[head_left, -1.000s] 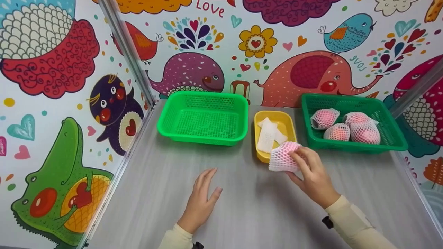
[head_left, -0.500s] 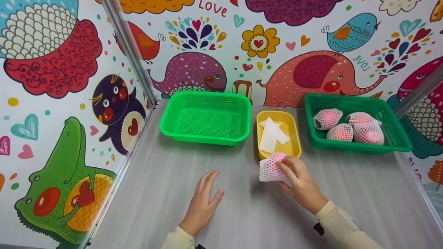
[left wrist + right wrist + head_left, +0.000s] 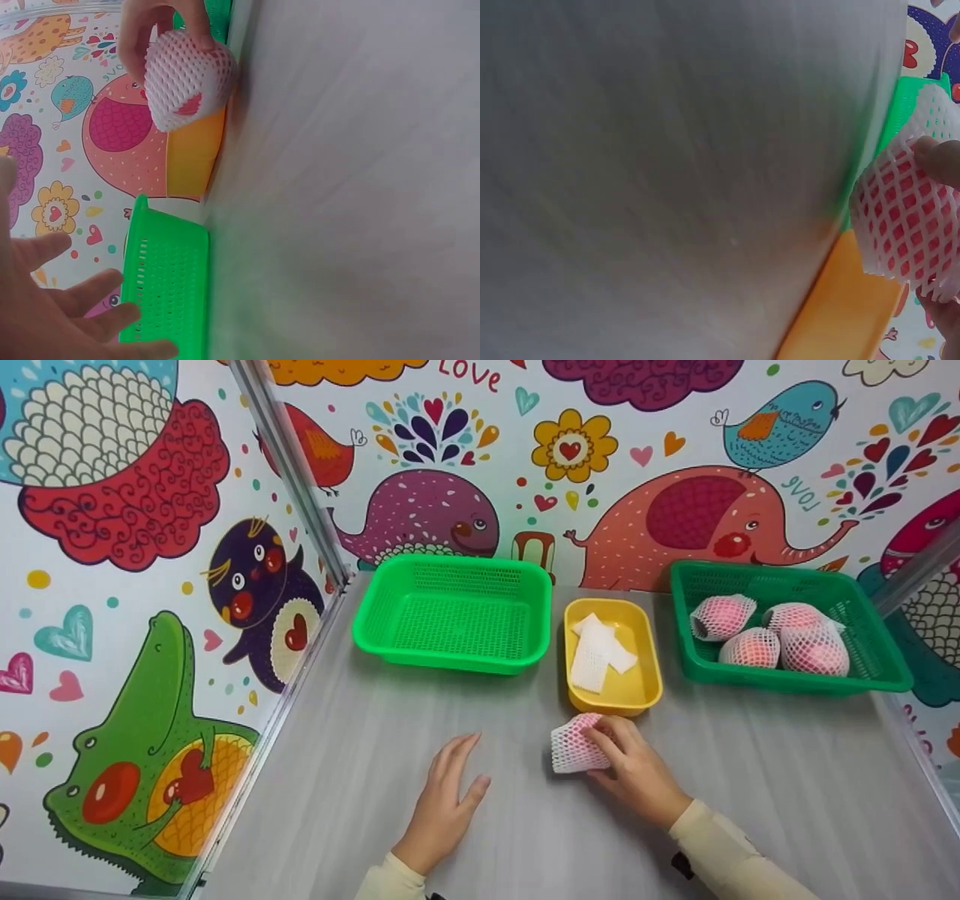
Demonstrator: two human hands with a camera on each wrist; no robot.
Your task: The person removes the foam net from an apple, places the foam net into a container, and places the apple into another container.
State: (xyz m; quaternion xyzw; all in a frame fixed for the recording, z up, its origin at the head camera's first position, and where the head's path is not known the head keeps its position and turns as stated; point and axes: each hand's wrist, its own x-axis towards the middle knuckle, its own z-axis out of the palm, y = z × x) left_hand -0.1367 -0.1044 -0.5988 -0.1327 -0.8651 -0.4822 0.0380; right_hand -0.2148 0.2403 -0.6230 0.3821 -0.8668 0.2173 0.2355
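My right hand grips a pink round fruit in a white foam net between thumb and fingers, in front of the yellow tray. The net's loose end points left, towards my other hand. In the right wrist view the red-pink skin of the netted fruit shows through the mesh. My left hand holds nothing; its fingers are stretched out and its thumb stands apart. The left wrist view has the netted fruit at the top, well away from the spread fingers.
A bright green basket with nothing in it stands at the back left. Flat white foam nets lie in the yellow tray. At the back right, a dark green basket holds several netted pink fruits. Patterned walls enclose the grey table.
My right hand has carried the netted fruit left and towards me, away from over the yellow tray's front edge. My left hand has kept its pose. The camera view has shifted slightly.
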